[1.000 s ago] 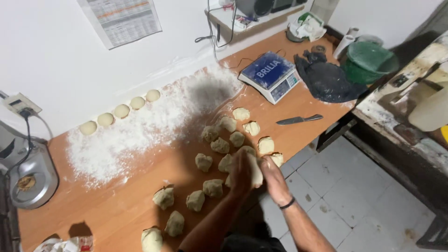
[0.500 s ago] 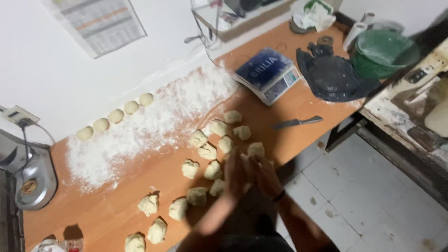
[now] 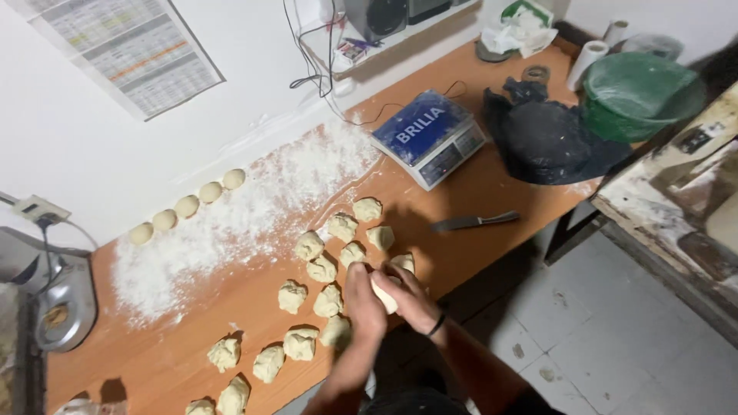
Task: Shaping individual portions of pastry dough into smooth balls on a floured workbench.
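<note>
Left hand (image 3: 361, 296) and right hand (image 3: 411, 300) cupped together around one dough piece (image 3: 383, 294); rough dough lumps (image 3: 323, 269) just beyond, knife (image 3: 473, 222) farther right on table (image 3: 492, 184)

A pale, cream-coloured piece of dough (image 3: 384, 294) sits pressed between the left hand (image 3: 361, 301) and the right hand (image 3: 411, 301), just above the near edge of the orange-brown surface (image 3: 477, 184); only a narrow, smooth strip of it shows between the two palms, tilted from upper left to lower right; the rest is hidden by the hands; the left hand covers it from the left with fingers (image 3: 358, 275) curled over its top; the right hand cups it from the right and below, a dark band at its wrist; its full shape cannot be told; it is soft-looking, matte and unfloured where it shows.
</note>
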